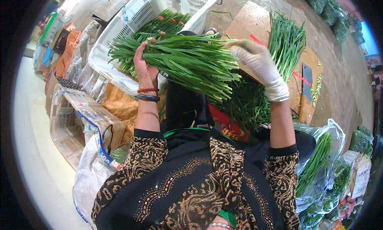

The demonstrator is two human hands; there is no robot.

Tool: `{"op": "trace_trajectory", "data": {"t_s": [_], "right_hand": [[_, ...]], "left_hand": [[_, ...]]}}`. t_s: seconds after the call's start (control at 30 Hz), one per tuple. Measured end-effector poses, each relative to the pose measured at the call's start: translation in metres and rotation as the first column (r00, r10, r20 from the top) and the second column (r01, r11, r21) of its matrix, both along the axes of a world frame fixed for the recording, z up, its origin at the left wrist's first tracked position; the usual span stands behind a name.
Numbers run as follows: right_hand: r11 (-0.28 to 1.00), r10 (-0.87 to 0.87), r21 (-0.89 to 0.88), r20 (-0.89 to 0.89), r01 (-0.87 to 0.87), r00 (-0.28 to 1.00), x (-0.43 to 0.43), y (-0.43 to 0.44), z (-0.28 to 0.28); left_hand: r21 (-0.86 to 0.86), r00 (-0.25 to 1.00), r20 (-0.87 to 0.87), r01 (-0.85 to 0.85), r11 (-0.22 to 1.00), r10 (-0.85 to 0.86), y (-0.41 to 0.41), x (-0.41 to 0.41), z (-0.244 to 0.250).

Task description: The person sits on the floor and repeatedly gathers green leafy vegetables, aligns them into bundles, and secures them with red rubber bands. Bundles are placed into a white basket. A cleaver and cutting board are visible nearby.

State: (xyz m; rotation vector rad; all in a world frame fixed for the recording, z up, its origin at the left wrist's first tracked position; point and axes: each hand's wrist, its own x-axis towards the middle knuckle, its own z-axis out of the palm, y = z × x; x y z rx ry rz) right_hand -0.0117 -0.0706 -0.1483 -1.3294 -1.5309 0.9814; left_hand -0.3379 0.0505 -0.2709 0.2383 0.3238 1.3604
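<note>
A thick bunch of garlic chives (pixel 188 60) lies sideways before me, its leaves to the left and its pale stem ends to the right. My bare left hand (pixel 145 63) grips it around the leafy part. My right hand (pixel 255 59), in a white glove, is at the upper stem ends with its fingers bent. Motion blur there hides whether a stem is pinched. Beyond the right hand, another bunch of chives (pixel 287 44) rests across wooden boards (pixel 248 23), with red ties (pixel 300 78) close by. Dark loose greens (pixel 248 101) are heaped below my right wrist.
A white slotted crate (pixel 101 54) holds chive bundles (pixel 163 23) with red bands. A flat dark blade (pixel 307 81) lies on the right board beside trimmed stem bits (pixel 315 90). Plastic-bagged chives (pixel 315 161) stand at my right, an overturned crate (pixel 89 107) and sacks (pixel 118 104) at my left.
</note>
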Motion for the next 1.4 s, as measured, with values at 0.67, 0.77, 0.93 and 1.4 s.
{"op": "trace_trajectory", "data": {"t_s": [0.67, 0.77, 0.93, 1.4], "right_hand": [[0.97, -0.142, -0.236, -0.354, 0.059, 0.925, -0.062, -0.034, -0.037], [0.882, -0.43, -0.426, -0.554, 0.201, 0.713, -0.036, -0.015, -0.046], [0.819, -0.396, -0.566, -0.68, -0.099, 0.617, -0.028, 0.006, -0.06], [0.947, -0.211, -0.288, -0.892, -0.144, 0.399, 0.02, -0.008, -0.046]], "left_hand": [[0.175, 0.993, 0.108, 0.021, 0.984, -0.041, -0.021, 0.008, 0.008], [0.255, 0.987, 0.149, 0.012, 0.967, -0.052, -0.021, 0.009, 0.006], [0.388, 0.975, 0.17, 0.069, 0.919, -0.145, -0.009, 0.004, -0.004], [0.256, 0.967, 0.213, 0.086, 0.963, -0.143, -0.012, -0.003, -0.013]]}}
